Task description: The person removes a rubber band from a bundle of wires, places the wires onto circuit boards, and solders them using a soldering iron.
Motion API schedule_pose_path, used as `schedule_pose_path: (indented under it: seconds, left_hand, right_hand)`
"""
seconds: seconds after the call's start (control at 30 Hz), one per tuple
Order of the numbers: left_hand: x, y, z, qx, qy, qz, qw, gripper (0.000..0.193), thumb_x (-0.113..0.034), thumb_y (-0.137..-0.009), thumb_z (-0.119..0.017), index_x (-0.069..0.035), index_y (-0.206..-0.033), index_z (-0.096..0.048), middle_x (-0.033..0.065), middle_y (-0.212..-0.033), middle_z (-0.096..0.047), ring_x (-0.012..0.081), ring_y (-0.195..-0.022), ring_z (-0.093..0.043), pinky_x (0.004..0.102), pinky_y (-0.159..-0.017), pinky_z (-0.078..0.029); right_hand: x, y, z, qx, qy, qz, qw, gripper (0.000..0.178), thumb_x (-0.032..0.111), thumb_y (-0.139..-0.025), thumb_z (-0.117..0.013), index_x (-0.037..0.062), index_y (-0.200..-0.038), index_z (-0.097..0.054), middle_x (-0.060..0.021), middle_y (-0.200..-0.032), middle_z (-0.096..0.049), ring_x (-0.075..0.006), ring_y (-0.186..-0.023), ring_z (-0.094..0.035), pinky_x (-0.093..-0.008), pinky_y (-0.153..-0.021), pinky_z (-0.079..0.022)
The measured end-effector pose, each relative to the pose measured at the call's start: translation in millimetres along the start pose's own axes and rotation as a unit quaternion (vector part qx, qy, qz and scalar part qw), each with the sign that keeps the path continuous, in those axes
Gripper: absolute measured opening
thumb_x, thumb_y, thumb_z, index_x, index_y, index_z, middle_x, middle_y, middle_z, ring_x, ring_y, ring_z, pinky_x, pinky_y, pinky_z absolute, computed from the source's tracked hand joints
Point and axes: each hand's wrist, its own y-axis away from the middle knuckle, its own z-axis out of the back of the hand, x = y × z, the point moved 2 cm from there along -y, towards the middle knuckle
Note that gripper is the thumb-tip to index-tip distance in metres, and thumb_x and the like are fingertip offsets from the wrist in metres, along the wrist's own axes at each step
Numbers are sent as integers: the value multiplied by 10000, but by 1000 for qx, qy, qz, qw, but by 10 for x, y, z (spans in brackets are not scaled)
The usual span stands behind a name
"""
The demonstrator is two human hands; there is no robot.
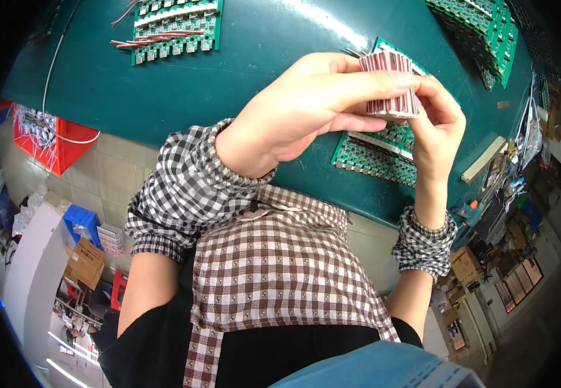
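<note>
A thick bundle of short red, white and black wires (391, 103) is held up over the table. My left hand (322, 97) is closed round it, with the thumb lying across its front. My right hand (439, 119) grips the bundle's right side, its fingers bent and partly hidden behind it. Beneath both hands lies a green circuit board panel (374, 158) with rows of small parts and a pale strip across it. The hands cover much of that panel.
Another green board panel (177, 32) with loose wires on it lies at the far left of the green table (241, 84). Stacked green boards (481, 32) stand at the far right. A red bin (67, 145) with white cables is off the left edge; tools (481, 210) lie right.
</note>
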Motion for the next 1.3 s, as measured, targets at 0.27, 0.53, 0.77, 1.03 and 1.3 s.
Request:
schedule_pose_path:
  seconds: [0.27, 0.53, 0.77, 1.03, 1.3]
  left_hand:
    - [34, -13, 8, -4, 36, 5, 999, 360, -273, -871, -586, 31, -1062, -573, 83, -1016, -610, 130, -942, -594, 293, -854, -505]
    - [13, -31, 8, -6, 18, 3, 1000, 360, -262, -858, -605, 28, -1068, -566, 73, -999, -607, 124, -925, -596, 278, -850, -499]
    - [11, -46, 80, 40, 7, 28, 999, 329, -240, -856, -600, -1, -1081, -578, 52, -1003, -612, 121, -914, -597, 293, -843, -489]
    - [180, -177, 98, 26, 65, -12, 997, 204, -191, -853, -584, -53, -997, -630, 26, -927, -633, 94, -849, -599, 271, -754, -490]
    - [130, -189, 22, -43, 59, -44, 996, 89, -138, -808, -585, -61, -843, -613, 31, -806, -617, 108, -751, -590, 267, -692, -487]
  right_hand:
    - [-11, 12, -24, 4, -47, -42, 998, 129, 15, -835, -592, -51, -945, -601, -55, -923, -593, -123, -831, -602, -271, -705, -554]
    - [-35, -10, -6, -6, -21, -24, 999, 117, 1, -827, -596, -50, -933, -598, -50, -908, -593, -112, -820, -596, -247, -688, -539]
    - [342, 0, -165, -7, 339, 225, 913, 196, -33, -651, -683, 23, -834, -644, -62, -734, -601, -139, -608, -579, -243, -547, -478]
    - [398, 39, -226, 12, 447, 377, 811, 269, 16, -584, -706, 34, -842, -633, -67, -721, -587, -195, -604, -578, -275, -527, -480]
    - [400, 40, -254, 14, 404, 395, 825, 271, 13, -570, -692, 43, -828, -616, -55, -696, -566, -197, -581, -559, -278, -494, -461]
